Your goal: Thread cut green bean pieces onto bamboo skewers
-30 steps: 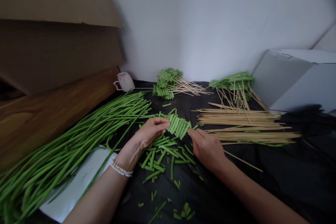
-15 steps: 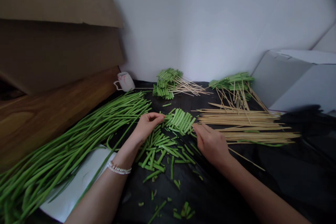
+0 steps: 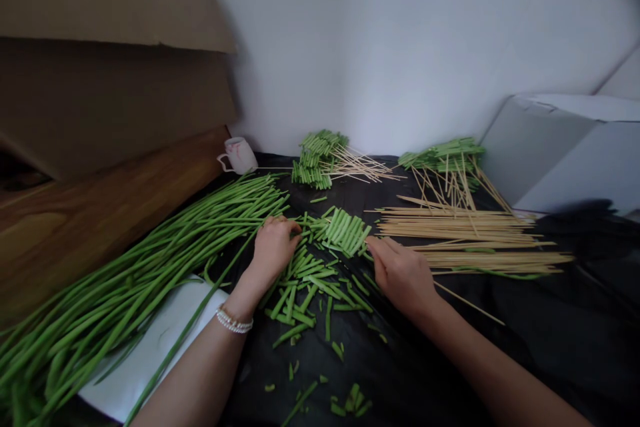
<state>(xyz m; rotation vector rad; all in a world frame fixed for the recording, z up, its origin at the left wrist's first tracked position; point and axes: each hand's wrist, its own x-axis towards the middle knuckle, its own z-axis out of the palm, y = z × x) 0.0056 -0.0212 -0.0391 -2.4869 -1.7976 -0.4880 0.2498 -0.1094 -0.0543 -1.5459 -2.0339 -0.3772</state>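
My right hand [image 3: 403, 273] is closed in a pinch on a thin bamboo skewer, mostly hidden by the fingers. A row of cut green bean pieces [image 3: 345, 232] lies side by side at its fingertips, apparently threaded on the skewer. My left hand [image 3: 274, 250], with a beaded bracelet at the wrist, hovers left of that row. Its fingers are loosely curled, thumb and forefinger slightly apart, and nothing shows between them. Below and between the hands spreads a pile of loose cut bean pieces [image 3: 310, 273]. Long uncut green beans [image 3: 165, 273] lie just left of my left hand.
Bare bamboo skewers [image 3: 470, 223] lie to the right. Filled skewers form a back stack [image 3: 320, 153] and a right stack [image 3: 445, 153]. A white mug [image 3: 240, 155] stands by the cardboard box [image 3: 115, 93]. A white box [image 3: 570, 153] is at right, a white tray [image 3: 150, 353] under the beans.
My left hand has drawn back to the left, away from the row of bean pieces, and its pinch has loosened. My right hand stays almost in place with the skewer.
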